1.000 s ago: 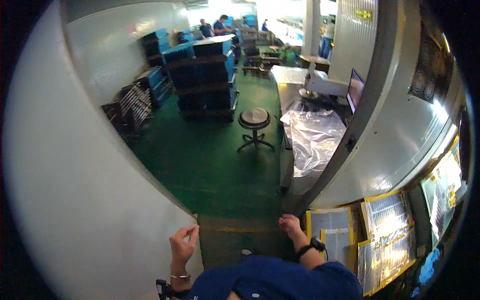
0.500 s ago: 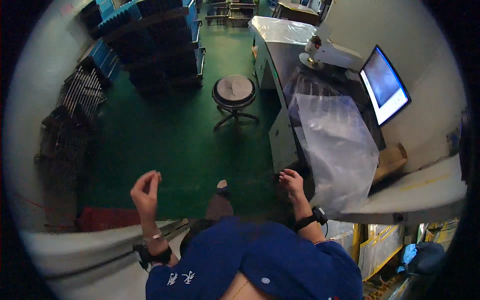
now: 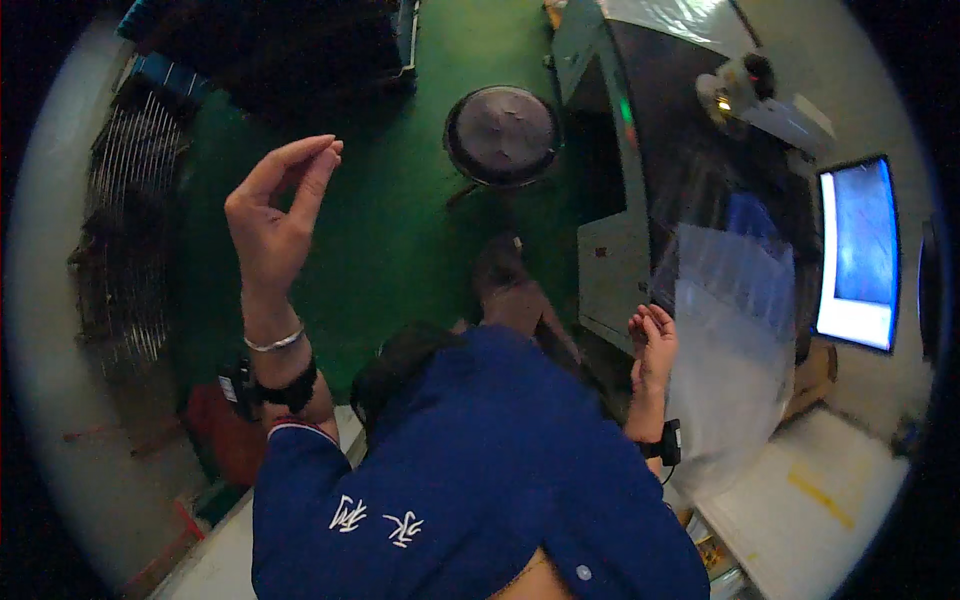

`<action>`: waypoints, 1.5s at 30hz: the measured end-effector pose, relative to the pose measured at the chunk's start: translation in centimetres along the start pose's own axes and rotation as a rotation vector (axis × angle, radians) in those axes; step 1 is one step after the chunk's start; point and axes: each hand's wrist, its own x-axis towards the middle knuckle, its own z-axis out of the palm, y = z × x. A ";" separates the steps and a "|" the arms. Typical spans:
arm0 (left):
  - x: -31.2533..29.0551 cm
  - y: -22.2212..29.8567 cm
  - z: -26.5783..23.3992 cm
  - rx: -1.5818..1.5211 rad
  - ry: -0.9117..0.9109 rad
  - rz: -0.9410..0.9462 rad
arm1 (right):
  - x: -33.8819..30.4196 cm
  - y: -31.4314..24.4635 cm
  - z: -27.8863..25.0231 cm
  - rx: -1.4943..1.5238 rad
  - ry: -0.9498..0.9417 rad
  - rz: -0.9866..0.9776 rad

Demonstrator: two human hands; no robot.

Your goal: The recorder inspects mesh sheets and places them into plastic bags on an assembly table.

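Observation:
My left hand is raised over the green floor, thumb and fingertips pressed together in a pinch. If anything is between those fingertips, it is too small to make out. Closer to my body, my right hand has its fingers curled together beside a clear plastic sheet draped over the bench. What that hand may hold is hidden. Each wrist wears a black strapped device, and a silver bangle circles the left one. Ahead, between my hands, stands a round dark stool.
A bench with a pale cabinet runs along the right. On it are a white instrument and a lit monitor, with a cardboard box nearby. Dark stacked crates stand far left; metal racks line the left wall.
My view has moved forward and tilted down, so the stool and bench look closer. My left hand has risen higher; my right has shifted rightward alongside the plastic sheet. Both stay closed.

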 end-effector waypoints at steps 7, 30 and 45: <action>8.3 -2.1 -1.2 0.367 -0.075 -0.255 | 12.7 -4.3 5.8 -0.108 -0.098 -0.034; 45.2 -8.4 33.8 0.064 -0.884 0.116 | 23.5 -9.3 17.2 -0.033 0.395 -0.132; 50.9 -26.0 48.2 -0.130 -0.805 -0.612 | 27.0 -13.2 21.1 -0.117 0.324 -0.165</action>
